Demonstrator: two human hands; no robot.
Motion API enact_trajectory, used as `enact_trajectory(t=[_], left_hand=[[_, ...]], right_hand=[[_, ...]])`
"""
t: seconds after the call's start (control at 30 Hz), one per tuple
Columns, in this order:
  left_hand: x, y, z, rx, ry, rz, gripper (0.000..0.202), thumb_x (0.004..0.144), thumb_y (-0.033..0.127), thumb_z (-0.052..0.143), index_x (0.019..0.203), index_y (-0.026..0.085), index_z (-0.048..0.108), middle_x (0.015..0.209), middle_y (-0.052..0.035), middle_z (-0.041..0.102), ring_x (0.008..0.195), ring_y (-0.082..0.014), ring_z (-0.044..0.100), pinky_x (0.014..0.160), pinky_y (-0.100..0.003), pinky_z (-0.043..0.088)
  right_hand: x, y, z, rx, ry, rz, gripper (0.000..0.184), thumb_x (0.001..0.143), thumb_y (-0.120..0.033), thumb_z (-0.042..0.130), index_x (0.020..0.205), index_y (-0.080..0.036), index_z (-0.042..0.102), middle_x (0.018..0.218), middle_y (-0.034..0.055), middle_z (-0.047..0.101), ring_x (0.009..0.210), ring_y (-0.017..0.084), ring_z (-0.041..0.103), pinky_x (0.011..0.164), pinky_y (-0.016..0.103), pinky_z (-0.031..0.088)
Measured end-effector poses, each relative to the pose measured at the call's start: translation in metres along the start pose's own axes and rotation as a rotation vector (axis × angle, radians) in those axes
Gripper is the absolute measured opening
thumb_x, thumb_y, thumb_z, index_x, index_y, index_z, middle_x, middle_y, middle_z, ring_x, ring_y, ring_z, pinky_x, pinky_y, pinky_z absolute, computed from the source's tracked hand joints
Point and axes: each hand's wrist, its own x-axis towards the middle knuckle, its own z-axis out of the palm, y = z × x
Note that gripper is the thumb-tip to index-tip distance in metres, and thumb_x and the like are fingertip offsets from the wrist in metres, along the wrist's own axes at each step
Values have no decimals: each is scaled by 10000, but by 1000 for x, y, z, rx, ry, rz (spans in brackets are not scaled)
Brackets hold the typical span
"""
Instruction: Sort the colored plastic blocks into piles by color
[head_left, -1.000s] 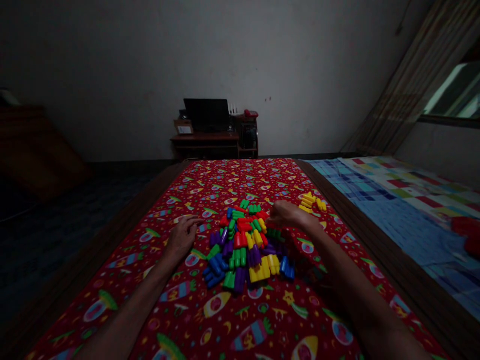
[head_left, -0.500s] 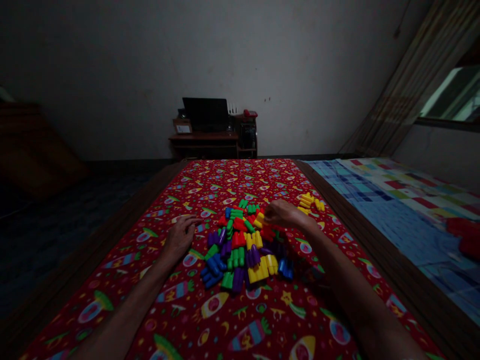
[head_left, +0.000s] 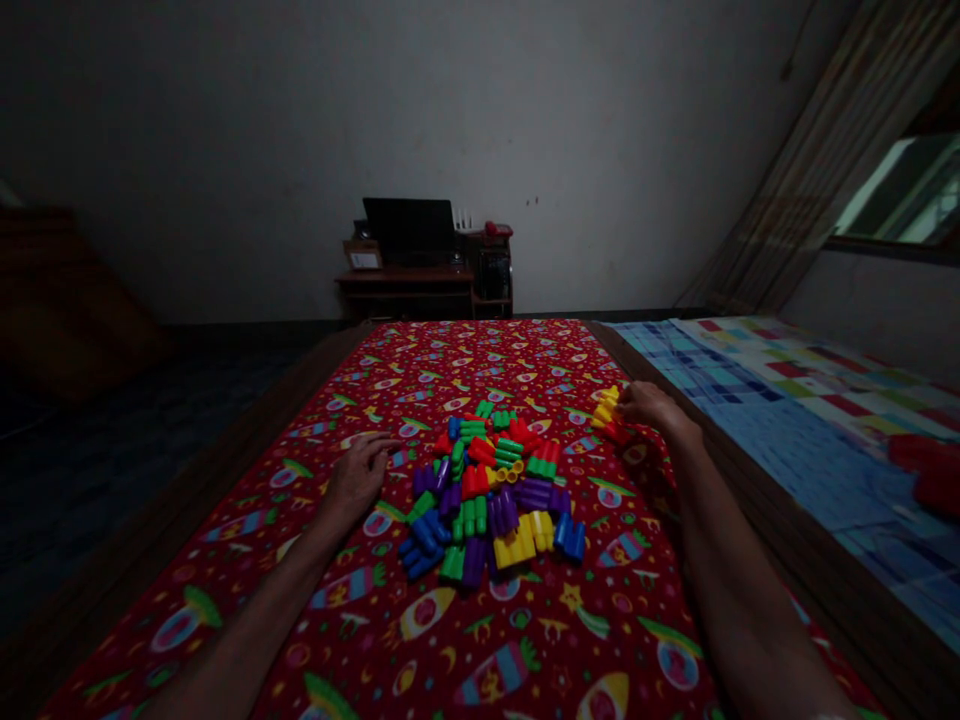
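Note:
My right hand is at the right side of the cloth, its fingers curled down beside a small group of yellow building blocks. A red patch shows just under these fingers; what they grip is hidden. My left hand rests on the cloth left of the pile, fingers loosely stretched out and holding nothing. Between my hands lies a loose pile of plastic building blocks with rounded studs, among them purple blocks, blue blocks, green blocks, red blocks and yellow blocks.
A red patterned cloth covers the long surface under the blocks. On the right is a bed with blue checked bedding. A desk with a dark monitor stands against the far wall. A curtain hangs beside the window.
My right hand has moved right from the pile to the separate yellow blocks. A yellow block that lay by its fingers is gone from that spot in the pile. My left hand has stayed still.

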Motion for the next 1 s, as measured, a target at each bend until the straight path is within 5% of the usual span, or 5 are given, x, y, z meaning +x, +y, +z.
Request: enact_trajectory(t=[0.23,0.37,0.57,0.8,1.0], left_hand=[[-1,16,-6,-133,31,-42,379,851,400,407,924,189,714,1079,-101,699,1045,-262,628,953,-434,509],[-7,57,-15,-406,-19,-164,496,918,510,356,1138,181,656,1239,-100,648,1025,-258,647,819,-395,568],[-18,118,-6,-377,-217,30,413,838,565,548,905,197,722,1093,-93,713,1062,-270,630,975,-406,492],[-27,119,6,-276,-62,178,229,874,368,558,935,193,693,1126,-94,689,1124,-251,592,1002,-415,472],[-28,111,10,-307,-85,200,233,875,376,551,918,194,689,1184,-107,663,1164,-259,574,1012,-417,465]], right_hand=[[-16,-53,-4,485,-138,-459,310,793,-350,543,634,-115,667,606,22,623,559,111,521,565,219,376],[-38,-117,17,840,-162,-638,318,781,-402,556,747,-120,698,697,29,663,650,136,580,625,231,431],[-75,-170,48,1076,-224,-656,300,741,-412,594,787,-141,715,756,30,702,707,160,632,647,243,461],[-65,-159,42,946,19,-588,231,734,-346,563,686,-158,687,649,8,657,620,142,592,585,226,422],[-27,-97,3,598,126,-487,256,744,-310,526,568,-144,610,534,-17,537,519,102,485,508,217,303]])
